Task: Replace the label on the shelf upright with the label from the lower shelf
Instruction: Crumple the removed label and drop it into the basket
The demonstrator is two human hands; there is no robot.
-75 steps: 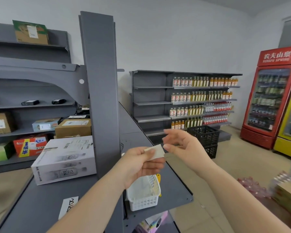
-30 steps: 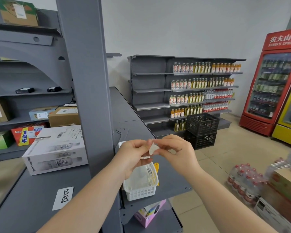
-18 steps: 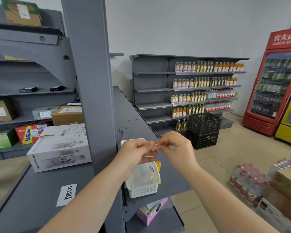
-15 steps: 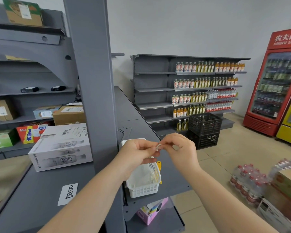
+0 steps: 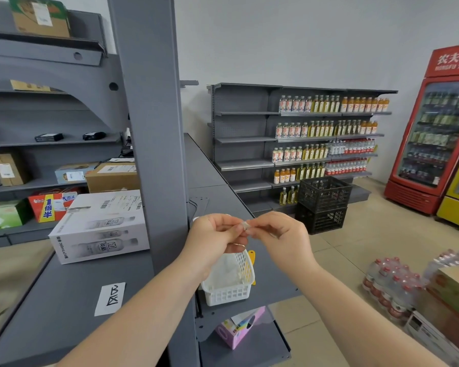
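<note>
My left hand [image 5: 215, 238] and my right hand [image 5: 281, 234] meet fingertip to fingertip in front of the grey shelf upright [image 5: 154, 133]. Between them they pinch a small crumpled white label [image 5: 245, 225], mostly hidden by the fingers. Both hands hover above a white plastic basket [image 5: 229, 279]. A second white label with black marks [image 5: 110, 298] lies flat on the grey lower shelf [image 5: 64, 308] to the left of the upright. No label shows on the visible face of the upright.
A white bottle carton [image 5: 101, 226] stands on the shelf behind the flat label. A pink box [image 5: 240, 327] sits on the shelf below the basket. Black crates [image 5: 322, 205], bottled water packs [image 5: 392, 287] and a red fridge [image 5: 432, 144] stand to the right.
The flat white label in my left hand has been squeezed into a small wad between both hands' fingertips. My right hand closed in on it. The view tilted down slightly.
</note>
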